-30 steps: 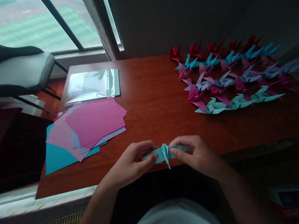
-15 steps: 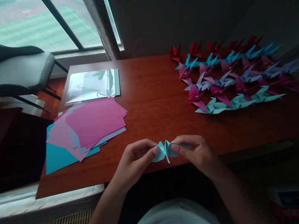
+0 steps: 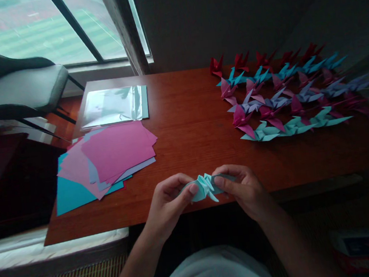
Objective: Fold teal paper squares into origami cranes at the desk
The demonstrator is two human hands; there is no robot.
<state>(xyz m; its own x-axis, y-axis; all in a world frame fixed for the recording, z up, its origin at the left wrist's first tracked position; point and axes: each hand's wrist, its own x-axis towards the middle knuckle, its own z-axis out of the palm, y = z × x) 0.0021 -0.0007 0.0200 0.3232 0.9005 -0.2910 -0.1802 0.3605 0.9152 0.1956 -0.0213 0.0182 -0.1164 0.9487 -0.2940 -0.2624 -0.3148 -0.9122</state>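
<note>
A pale mint paper crane (image 3: 206, 186) is stretched between my two hands just above the table's front edge. My left hand (image 3: 168, 202) pinches its left wing between thumb and fingers. The opposite wing is gripped the same way by my right hand (image 3: 243, 189). Between the thumbs the folded body shows, with a narrow point hanging down toward me. Fingers cover the outer parts of both wings. Finished mint cranes (image 3: 265, 131) of the same colour stand in a row at the right of the table.
Behind the mint row are rows of magenta, lilac, pink, blue and red cranes (image 3: 264, 62). Loose coloured paper sheets (image 3: 119, 148) overlap at the left of the wooden table (image 3: 184, 134). A clear packet of paper (image 3: 110, 106) lies behind them. A chair (image 3: 25, 87) stands by the window.
The crane's middle has opened out and flattened, and its hanging point has swung slightly right. Both hands keep their pinch and have shifted only a little.
</note>
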